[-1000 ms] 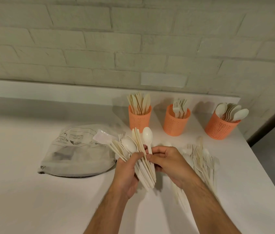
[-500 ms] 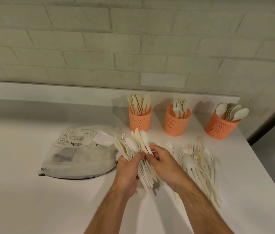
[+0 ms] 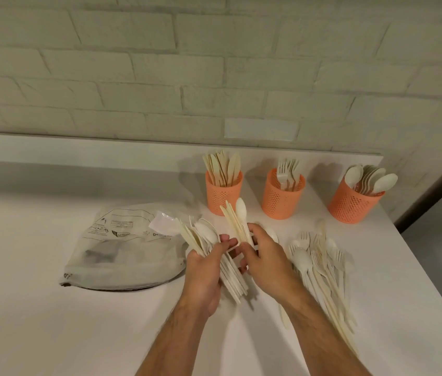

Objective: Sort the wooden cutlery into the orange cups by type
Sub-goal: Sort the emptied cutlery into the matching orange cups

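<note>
left hand (image 3: pixel 203 275) grips mixed bundle (image 3: pixel 209 240); right hand (image 3: pixel 266 256) fingers pinch a few pieces (image 3: pixel 237 221). judgement: separate by type before dropping into far-edge cups (image 3: pixel 224 192).

A white surface (image 3: pixel 51 321) runs up to a brick wall. Three orange cups stand in a row at its back — knife cup (image 3: pixel 223 191), fork cup (image 3: pixel 282 196), spoon cup (image 3: pixel 352 202). A crumpled grey bag (image 3: pixel 125 256) lies left; a loose cutlery pile (image 3: pixel 323 270) lies right.
</note>
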Demonstrator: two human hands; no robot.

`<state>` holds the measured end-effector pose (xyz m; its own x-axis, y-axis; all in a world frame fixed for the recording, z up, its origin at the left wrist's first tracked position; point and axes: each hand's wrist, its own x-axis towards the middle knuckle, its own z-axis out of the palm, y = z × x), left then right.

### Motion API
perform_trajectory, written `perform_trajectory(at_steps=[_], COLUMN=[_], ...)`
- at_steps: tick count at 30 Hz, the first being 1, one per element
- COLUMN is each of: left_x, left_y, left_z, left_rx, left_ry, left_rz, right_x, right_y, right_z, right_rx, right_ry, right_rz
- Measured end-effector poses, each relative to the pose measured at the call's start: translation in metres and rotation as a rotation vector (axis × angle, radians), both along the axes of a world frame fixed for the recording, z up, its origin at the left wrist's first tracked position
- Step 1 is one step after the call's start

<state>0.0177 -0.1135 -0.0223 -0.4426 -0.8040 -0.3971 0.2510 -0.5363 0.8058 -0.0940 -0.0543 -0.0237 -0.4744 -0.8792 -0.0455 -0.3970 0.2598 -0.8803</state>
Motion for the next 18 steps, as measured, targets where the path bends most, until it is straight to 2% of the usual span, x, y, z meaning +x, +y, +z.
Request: perform_trajectory(at_steps=[6, 10, 14, 18], left_x=[-0.004, -0.004, -0.003, -0.002], left_y=[0.002, 0.001, 0.001, 0.000], left_z=[-0.007, -0.009, -0.011, -0.014], left_rx=[-0.053, -0.006, 0.013, -0.048], left_ry=[-0.029, 0.009, 0.036, 0.014], left_rz=[0.022, 0.035, 0.018, 0.013], right_x=[0.006, 0.012, 0.010, 0.009], right_y=[-0.002, -0.003, -0.006, -0.010], right_z=[-0.006, -0.009, -0.015, -0.023], right_rx=[0.011, 0.056, -0.028, -0.094], right_ry=[0.354, 0.246, 0.301, 0.274], right_rz=[0.080, 0.104, 0.055, 0.011])
